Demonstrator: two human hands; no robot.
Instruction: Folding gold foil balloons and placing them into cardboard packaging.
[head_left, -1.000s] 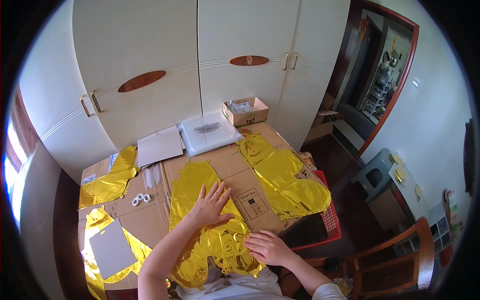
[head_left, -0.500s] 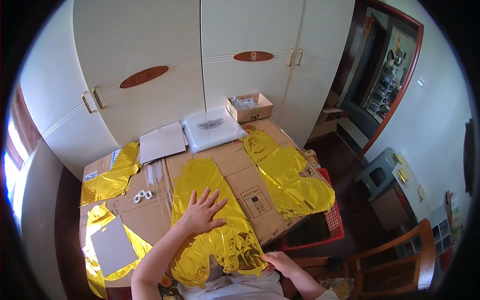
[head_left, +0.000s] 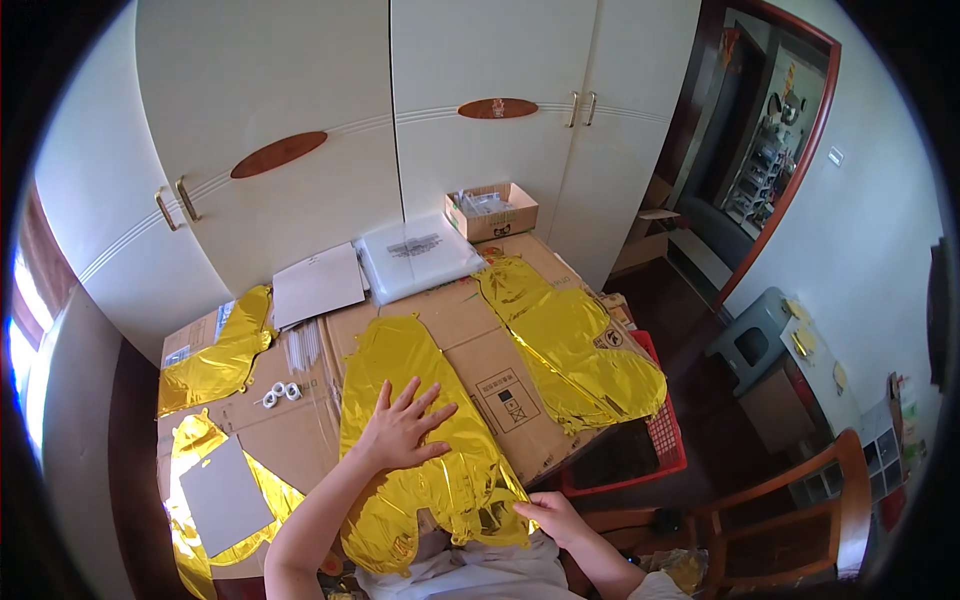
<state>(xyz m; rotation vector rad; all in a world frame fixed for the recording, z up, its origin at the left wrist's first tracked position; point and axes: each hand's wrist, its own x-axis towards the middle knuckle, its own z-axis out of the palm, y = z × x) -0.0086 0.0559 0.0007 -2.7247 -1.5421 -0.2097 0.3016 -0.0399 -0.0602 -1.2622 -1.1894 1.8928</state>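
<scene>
The gold balloon [head_left: 420, 440] lies flat on the cardboard [head_left: 300, 440]. The left hand [head_left: 400, 430] presses it with fingers spread, likely to flatten it, while the right hand [head_left: 545, 515] pinches its near edge, keeping it taut.

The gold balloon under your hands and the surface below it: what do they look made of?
The gold balloon looks like thin metallised foil film: mirror-shiny, creased, lying flat and deflated. The left hand is spread flat on it; the right hand is at its lower edge. The surface beneath looks like matte brown corrugated cardboard, judging by seams, tape and printed handling marks.
</scene>
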